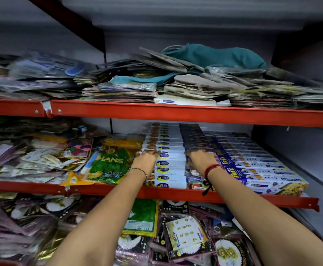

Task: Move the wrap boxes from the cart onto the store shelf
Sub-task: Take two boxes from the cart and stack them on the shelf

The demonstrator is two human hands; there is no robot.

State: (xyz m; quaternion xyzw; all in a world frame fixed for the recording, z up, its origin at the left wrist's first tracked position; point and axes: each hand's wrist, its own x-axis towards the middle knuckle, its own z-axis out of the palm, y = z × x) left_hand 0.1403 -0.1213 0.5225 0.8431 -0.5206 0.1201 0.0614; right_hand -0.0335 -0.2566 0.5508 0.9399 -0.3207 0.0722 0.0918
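Long white wrap boxes (173,164) with blue-and-yellow round logos lie stacked side by side on the middle red shelf (176,193). Both my hands reach onto this stack. My left hand (144,160) grips the left end of a box in the row, fingers curled over it. My right hand (201,160) grips the right end of the same row, palm down. To the right lies a second row of blue and white wrap boxes (252,164) marked FREE. The cart is out of view.
Green balloon packets (110,162) and loose party packets crowd the middle shelf on the left. The top shelf (176,112) carries piled flat packets and a teal cloth bag (214,56). Foil balloon packs (185,233) fill the shelf below my arms.
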